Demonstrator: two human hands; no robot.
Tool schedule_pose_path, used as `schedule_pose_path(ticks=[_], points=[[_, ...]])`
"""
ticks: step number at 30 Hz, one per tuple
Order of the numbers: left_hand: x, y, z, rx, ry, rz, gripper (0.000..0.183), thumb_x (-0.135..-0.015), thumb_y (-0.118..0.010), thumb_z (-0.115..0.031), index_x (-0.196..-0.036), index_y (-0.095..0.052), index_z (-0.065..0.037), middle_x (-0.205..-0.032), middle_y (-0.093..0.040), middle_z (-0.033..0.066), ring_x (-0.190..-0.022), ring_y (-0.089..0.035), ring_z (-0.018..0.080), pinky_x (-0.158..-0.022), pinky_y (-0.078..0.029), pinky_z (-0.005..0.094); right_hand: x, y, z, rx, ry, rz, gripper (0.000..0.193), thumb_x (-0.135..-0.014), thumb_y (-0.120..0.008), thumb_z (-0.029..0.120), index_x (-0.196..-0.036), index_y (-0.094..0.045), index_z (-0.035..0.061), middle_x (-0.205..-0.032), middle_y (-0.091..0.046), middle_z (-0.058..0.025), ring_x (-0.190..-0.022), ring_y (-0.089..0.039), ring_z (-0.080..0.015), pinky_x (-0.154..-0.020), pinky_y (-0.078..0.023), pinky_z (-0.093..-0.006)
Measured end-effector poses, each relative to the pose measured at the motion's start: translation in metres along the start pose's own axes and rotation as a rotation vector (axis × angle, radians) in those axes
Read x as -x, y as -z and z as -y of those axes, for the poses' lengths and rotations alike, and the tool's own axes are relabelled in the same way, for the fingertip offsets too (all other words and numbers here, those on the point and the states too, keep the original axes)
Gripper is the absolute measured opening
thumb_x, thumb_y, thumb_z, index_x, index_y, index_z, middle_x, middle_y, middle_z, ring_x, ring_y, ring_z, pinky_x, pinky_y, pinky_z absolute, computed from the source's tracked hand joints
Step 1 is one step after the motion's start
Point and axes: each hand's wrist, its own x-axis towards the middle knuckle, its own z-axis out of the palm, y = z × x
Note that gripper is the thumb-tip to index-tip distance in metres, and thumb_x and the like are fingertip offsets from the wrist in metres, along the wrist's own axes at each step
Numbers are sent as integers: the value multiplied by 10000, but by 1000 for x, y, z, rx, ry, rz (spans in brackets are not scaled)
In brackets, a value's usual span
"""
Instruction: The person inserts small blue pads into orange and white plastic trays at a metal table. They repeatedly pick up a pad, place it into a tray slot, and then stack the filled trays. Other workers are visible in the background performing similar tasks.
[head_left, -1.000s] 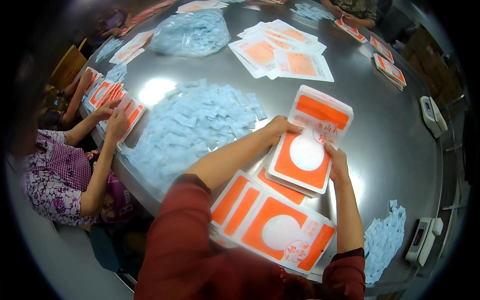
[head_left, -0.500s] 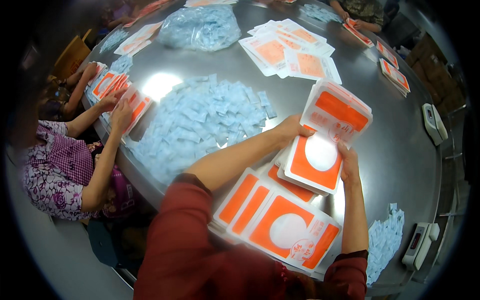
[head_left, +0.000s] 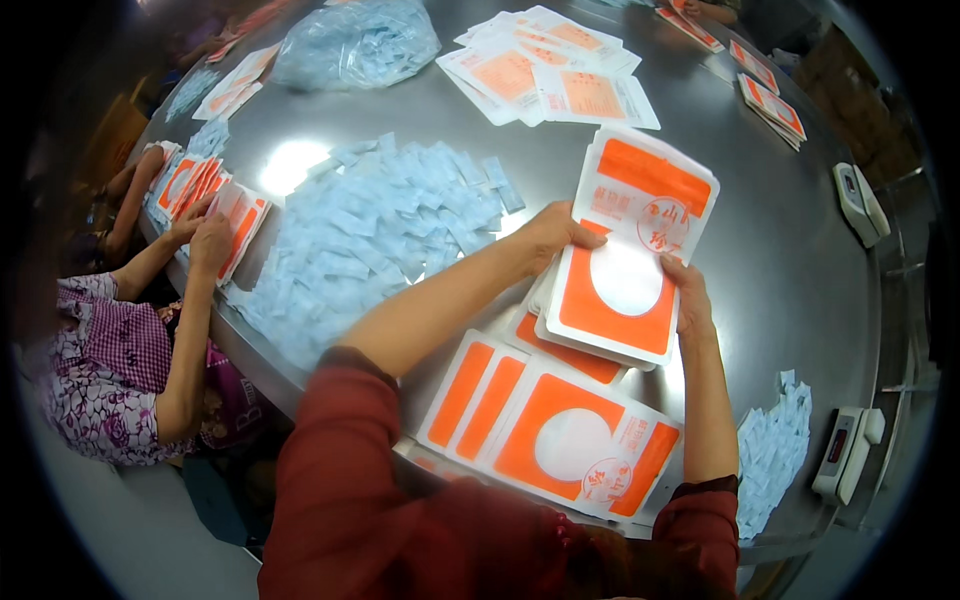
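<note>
A stack of flat orange-and-white pouches [head_left: 618, 300], each with a round pale window, is held up at an angle between my hands. My left hand [head_left: 560, 235] grips its left side, thumb across the front. On the right edge, my right hand [head_left: 688, 292] has its fingers closed round the stack. Beneath it, more pouches [head_left: 560, 430] lie overlapping on the metal table, close to my body. To the left of my forearm spreads a large heap of small light-blue sachets [head_left: 390, 220].
On the steel table [head_left: 780, 280] are a clear bag of blue sachets [head_left: 355, 45], fanned pouches [head_left: 560, 75], a smaller sachet pile [head_left: 775, 450] and two white scales [head_left: 848, 455]. At left, a co-worker's hands [head_left: 205, 235] hold pouches; other people sit farther round.
The whole view has shifted slightly, with the far things moving up and left in it. Both my hands keep hold of the pouch stack, which looks a little more upright.
</note>
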Motion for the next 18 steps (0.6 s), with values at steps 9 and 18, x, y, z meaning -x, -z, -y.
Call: schedule_pose_path(ticks=[9, 18], points=[[1, -6, -69, -284, -122, 130, 419, -739, -606, 84, -1148, -521, 60, -1090, -600, 184, -989, -610, 248, -899, -483, 349, 26, -44, 7, -245, 82, -6, 314, -810, -601, 3, -1110, -521, -50, -1033, -611, -138, -937, -616, -219, -880, -511, -345], [17, 18, -103, -358, -43, 161, 445, -874, -600, -177, -1230, -486, 63, -1167, -571, 156, -995, -615, 208, -838, -540, 331, 23, -102, 15, -161, 204, -34, 377, -835, -573, 19, -1189, -464, -55, -1089, -585, -151, -980, -600, -233, -878, -514, -333]])
